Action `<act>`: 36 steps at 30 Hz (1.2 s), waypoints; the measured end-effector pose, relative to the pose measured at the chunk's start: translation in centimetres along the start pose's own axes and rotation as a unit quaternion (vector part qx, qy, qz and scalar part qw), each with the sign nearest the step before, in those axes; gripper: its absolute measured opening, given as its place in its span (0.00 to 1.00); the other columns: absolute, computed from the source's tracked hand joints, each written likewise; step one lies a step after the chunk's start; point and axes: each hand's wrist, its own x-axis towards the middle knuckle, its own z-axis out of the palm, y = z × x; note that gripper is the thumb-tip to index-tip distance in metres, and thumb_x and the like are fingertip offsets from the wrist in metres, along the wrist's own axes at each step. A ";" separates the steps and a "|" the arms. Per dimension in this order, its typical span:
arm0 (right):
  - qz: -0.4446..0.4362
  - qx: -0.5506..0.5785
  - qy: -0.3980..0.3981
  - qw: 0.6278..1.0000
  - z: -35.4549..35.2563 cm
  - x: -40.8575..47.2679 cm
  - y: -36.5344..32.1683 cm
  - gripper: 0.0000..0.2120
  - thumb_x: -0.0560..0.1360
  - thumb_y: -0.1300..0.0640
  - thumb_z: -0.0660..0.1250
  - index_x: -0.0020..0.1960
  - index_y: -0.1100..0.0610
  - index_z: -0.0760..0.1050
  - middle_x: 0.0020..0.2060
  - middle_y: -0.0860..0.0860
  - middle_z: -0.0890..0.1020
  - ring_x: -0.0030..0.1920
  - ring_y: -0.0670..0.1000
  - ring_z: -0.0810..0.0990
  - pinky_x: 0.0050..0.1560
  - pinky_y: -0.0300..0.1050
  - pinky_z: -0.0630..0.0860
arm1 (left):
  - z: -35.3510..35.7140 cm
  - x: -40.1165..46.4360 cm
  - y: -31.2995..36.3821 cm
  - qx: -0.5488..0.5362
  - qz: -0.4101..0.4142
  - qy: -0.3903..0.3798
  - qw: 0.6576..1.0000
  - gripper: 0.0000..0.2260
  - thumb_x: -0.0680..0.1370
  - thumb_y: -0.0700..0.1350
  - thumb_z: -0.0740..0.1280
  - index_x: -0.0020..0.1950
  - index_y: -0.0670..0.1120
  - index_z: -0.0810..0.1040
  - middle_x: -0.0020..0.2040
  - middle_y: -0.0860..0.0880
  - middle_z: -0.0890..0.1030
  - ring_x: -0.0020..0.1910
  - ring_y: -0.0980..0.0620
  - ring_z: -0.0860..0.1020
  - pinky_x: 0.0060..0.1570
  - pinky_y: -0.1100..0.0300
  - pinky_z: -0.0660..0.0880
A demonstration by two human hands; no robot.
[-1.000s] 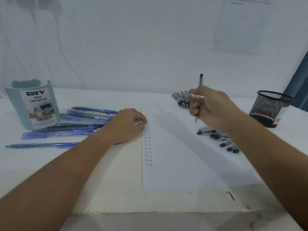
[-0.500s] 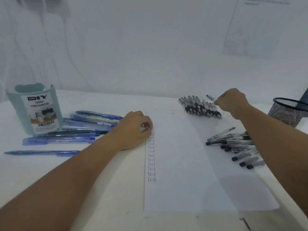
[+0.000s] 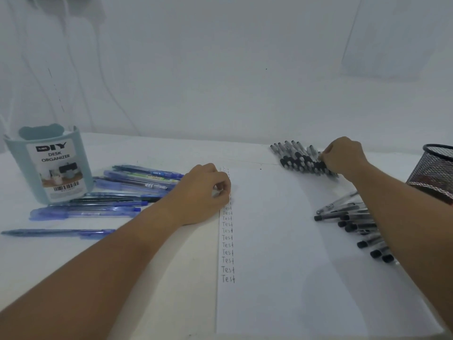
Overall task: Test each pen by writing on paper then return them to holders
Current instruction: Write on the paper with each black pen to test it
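A white sheet of paper (image 3: 282, 241) lies in front of me with a column of handwritten "Test" words (image 3: 227, 244) down its left edge. My left hand (image 3: 201, 192) rests on that edge with its fingers curled and nothing in them. My right hand (image 3: 343, 155) is at the right end of a neat row of black pens (image 3: 296, 158) at the back, its fingertips pinching the last black pen there. A loose pile of black pens (image 3: 355, 224) lies on the paper's right side, partly hidden by my right forearm.
Several blue pens (image 3: 127, 187) lie scattered at the left, beside a teal "DIY Desk Organizer" holder (image 3: 49, 165). A black mesh pen cup (image 3: 436, 168) stands at the far right edge. A white wall rises behind the table.
My right hand carried a black pen from above the paper back to the row and lowered it at the row's right end. My left hand stayed on the paper's edge.
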 end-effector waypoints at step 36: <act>-0.163 -0.154 -0.274 0.935 -9.3 -11.1 1.1 0.19 0.74 0.70 0.61 0.46 0.47 0.81 0.46 0.46 0.84 0.42 0.41 0.79 0.36 0.38 0.67 | -0.2 -0.6 0.3 0.007 -0.009 0.004 1.000 0.04 0.75 0.42 0.67 0.46 0.49 0.80 0.47 0.50 0.76 0.49 0.53 0.73 0.45 0.73 0.64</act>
